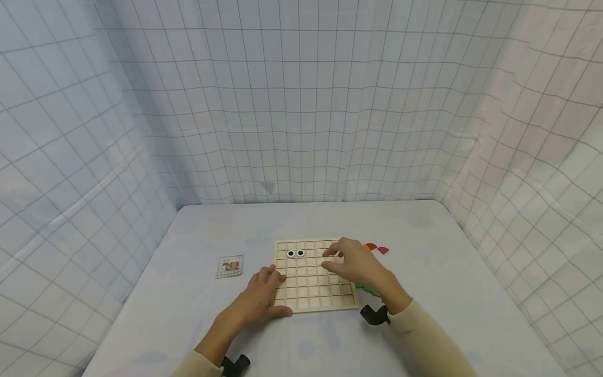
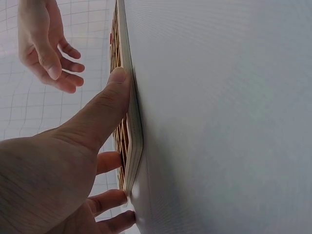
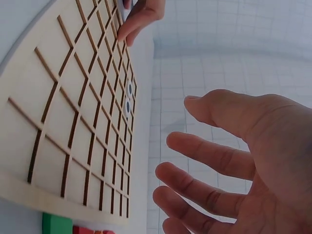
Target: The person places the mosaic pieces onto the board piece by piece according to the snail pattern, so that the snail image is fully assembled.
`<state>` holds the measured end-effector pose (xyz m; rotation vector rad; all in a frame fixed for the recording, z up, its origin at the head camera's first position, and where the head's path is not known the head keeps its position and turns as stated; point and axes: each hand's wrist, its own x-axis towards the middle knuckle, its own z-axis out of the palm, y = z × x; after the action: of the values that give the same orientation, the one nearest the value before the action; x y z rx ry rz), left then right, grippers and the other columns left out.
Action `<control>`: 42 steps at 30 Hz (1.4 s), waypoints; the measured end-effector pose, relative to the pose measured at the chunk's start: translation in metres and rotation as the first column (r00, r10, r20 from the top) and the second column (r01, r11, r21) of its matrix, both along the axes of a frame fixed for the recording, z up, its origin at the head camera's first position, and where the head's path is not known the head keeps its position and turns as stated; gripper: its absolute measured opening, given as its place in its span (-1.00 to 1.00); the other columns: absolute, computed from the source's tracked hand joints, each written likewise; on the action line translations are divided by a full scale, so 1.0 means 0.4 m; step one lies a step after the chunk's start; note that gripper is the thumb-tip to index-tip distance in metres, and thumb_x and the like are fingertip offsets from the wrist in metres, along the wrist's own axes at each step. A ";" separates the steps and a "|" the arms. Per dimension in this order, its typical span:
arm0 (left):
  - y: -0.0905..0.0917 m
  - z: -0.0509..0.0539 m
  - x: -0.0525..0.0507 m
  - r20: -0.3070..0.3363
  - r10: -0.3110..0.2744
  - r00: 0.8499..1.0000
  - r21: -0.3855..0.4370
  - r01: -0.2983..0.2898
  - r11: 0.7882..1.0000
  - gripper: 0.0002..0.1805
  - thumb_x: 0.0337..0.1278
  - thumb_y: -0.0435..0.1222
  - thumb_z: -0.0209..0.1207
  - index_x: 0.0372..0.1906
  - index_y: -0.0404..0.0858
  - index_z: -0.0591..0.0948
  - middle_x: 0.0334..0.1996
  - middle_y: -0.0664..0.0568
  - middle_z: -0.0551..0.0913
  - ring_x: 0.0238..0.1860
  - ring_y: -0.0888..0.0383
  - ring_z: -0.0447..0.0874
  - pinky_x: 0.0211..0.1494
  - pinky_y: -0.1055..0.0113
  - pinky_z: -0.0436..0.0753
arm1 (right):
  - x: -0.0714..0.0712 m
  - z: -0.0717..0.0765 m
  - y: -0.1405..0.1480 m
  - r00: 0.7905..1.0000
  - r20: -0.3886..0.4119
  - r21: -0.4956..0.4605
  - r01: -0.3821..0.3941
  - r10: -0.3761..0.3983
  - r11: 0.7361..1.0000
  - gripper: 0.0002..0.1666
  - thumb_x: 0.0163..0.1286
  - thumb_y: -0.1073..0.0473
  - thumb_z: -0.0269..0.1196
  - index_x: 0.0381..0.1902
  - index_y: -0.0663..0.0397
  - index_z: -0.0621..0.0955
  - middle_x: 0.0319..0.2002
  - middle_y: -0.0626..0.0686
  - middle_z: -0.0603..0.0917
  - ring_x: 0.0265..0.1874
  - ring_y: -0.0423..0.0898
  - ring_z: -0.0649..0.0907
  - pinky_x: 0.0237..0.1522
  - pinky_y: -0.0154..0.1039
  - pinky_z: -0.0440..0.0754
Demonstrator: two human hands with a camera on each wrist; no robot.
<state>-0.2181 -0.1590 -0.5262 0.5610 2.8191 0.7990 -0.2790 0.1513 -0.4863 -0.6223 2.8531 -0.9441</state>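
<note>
A pale wooden grid board (image 1: 301, 293) lies on the white table, with two round white pieces with black centres, like eyes (image 1: 295, 253), in its upper left cells. My left hand (image 1: 259, 296) rests at the board's near left corner, thumb along the front edge and fingers on the left edge. In the left wrist view the thumb (image 2: 105, 107) lies nearly straight against the rim. Above the board's right part hovers my right hand (image 1: 353, 261), its thumb and fingers apart. The right wrist view shows nothing between those fingers (image 3: 209, 151).
Red and orange pieces (image 1: 383, 250) lie beyond the board's right edge, and green pieces (image 1: 367, 288) nearer, partly hidden by the right arm. Left of the board is a small picture card (image 1: 230, 266) with a gridded coloured figure. Grid-patterned curtains (image 1: 301, 115) surround the table.
</note>
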 end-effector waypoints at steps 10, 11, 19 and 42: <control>-0.003 0.004 0.006 0.011 0.006 1.000 -0.002 -0.006 1.000 -0.08 0.25 0.07 0.70 0.53 -0.26 0.54 0.73 -0.49 0.29 0.66 -0.61 0.37 0.56 -0.59 0.58 | -0.014 -0.021 0.110 0.996 0.065 0.027 0.053 -0.055 0.998 -0.59 0.57 -0.09 0.57 0.20 0.01 0.89 0.24 0.15 0.83 -0.05 0.03 0.78 -0.03 -0.02 0.82; -0.002 0.006 0.007 0.011 0.005 1.000 0.000 -0.005 1.000 -0.08 0.26 0.07 0.70 0.53 -0.26 0.54 0.73 -0.49 0.28 0.66 -0.61 0.37 0.56 -0.59 0.58 | -0.016 -0.024 0.120 0.996 0.066 0.031 0.057 -0.059 0.998 -0.58 0.57 -0.09 0.58 0.20 0.02 0.89 0.24 0.16 0.83 -0.03 0.05 0.81 -0.02 0.02 0.85; -0.005 -0.001 0.003 -0.022 -0.010 1.000 -0.003 0.010 1.000 -0.09 0.27 0.10 0.68 0.52 -0.26 0.55 0.72 -0.49 0.29 0.64 -0.62 0.39 0.50 -0.60 0.61 | -0.029 -0.063 0.182 0.991 0.086 0.031 0.102 -0.104 0.994 -0.55 0.50 -0.01 0.65 0.22 0.05 0.87 0.15 0.09 0.82 0.00 0.00 0.76 -0.11 -0.13 0.82; -0.002 -0.007 0.005 0.001 0.003 1.000 0.015 -0.003 1.000 -0.08 0.25 0.07 0.70 0.53 -0.28 0.56 0.74 -0.50 0.27 0.67 -0.62 0.35 0.59 -0.59 0.55 | -0.077 -0.111 0.176 0.987 0.029 0.039 0.160 -0.161 0.986 -0.58 0.57 0.06 0.58 0.28 0.08 0.85 0.09 0.13 0.82 -0.05 -0.04 0.72 -0.02 -0.10 0.82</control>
<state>-0.2160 -0.1599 -0.5291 0.5586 2.8159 0.8206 -0.3096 0.2218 -0.5306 -0.3747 2.9201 -0.9106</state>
